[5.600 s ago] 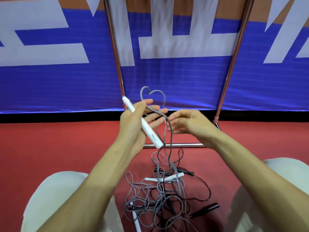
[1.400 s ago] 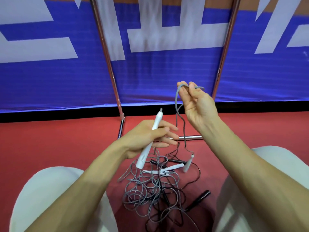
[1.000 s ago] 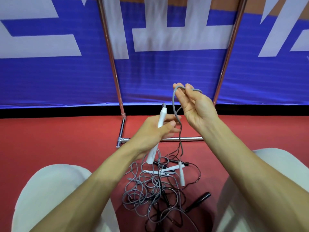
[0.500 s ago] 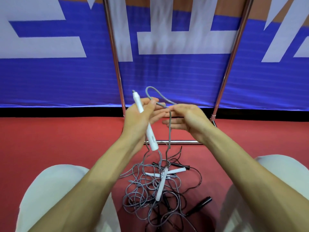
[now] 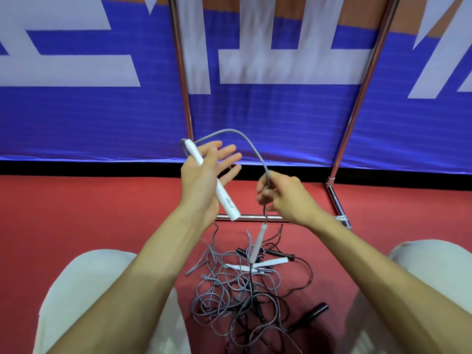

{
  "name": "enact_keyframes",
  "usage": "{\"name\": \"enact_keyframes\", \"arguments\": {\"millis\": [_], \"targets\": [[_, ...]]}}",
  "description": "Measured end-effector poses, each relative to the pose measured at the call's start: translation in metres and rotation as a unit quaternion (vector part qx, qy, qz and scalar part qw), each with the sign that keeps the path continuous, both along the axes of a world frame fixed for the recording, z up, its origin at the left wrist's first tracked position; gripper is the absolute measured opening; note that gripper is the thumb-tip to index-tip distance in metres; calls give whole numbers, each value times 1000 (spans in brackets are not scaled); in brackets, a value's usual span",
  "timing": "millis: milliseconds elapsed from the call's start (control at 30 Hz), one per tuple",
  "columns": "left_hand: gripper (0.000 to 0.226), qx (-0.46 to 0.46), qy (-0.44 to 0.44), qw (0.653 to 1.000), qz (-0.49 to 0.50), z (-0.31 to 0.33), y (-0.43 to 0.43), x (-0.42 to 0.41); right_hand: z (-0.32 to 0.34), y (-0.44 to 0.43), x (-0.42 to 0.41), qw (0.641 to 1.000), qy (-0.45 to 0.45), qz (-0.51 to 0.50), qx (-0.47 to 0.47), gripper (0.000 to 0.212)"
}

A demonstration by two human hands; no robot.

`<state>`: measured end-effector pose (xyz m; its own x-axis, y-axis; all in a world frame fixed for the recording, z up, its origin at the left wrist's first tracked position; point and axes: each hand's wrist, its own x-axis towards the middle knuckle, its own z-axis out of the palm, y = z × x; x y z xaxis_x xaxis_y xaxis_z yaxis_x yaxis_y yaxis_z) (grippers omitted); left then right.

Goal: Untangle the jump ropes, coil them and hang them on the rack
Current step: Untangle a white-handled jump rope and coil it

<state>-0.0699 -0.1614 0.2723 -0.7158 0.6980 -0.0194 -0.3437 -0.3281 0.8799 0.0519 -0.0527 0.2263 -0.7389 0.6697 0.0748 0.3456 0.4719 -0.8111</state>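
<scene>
My left hand (image 5: 204, 182) holds a white jump-rope handle (image 5: 224, 198) slantwise across its palm under the thumb, fingers spread straight. A grey rope (image 5: 237, 132) arcs from the handle's top over to my right hand (image 5: 288, 200), which pinches it. Below that pinch the rope's second white handle (image 5: 257, 242) dangles just above the pile. A tangle of grey and black ropes (image 5: 229, 300) lies on the red floor between my knees, with two more white handles (image 5: 258, 266) and a black handle (image 5: 313, 311) in it. The chrome rack (image 5: 182, 80) stands right behind.
The rack's second upright (image 5: 362, 83) rises at the right and its low base bar (image 5: 251, 217) runs across just beyond my hands. A blue banner with white lettering (image 5: 268, 118) hangs behind the rack. My knees in pale trousers (image 5: 84, 290) flank the pile.
My hands have drawn apart, widening the rope arc between them. My right hand has dropped lower along the rope, and the dangling white handle has risen a little off the pile.
</scene>
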Motion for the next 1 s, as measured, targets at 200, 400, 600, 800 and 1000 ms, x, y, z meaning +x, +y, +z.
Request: {"name": "enact_keyframes", "arguments": {"millis": [200, 400, 600, 800, 1000], "targets": [[19, -168, 139, 970, -107, -15, 4, 16, 19, 3, 5, 980, 150, -64, -112, 27], [17, -218, 218, 926, -218, -23, 5, 25, 30, 9, 11, 949, 260, -81, -159, 23], [9, -230, 287, 919, -144, -30, 10, 25, 27, 12, 6, 950, 256, -124, -126, 16], [9, -121, 98, 986, -67, -15, 10, 20, 25, 10, 7, 968, 162, -85, -173, 27], [2, -41, -17, 999, -10, -3, 3, 7, 24, -2, 5, 988, 90, 40, -123, 23]]}}
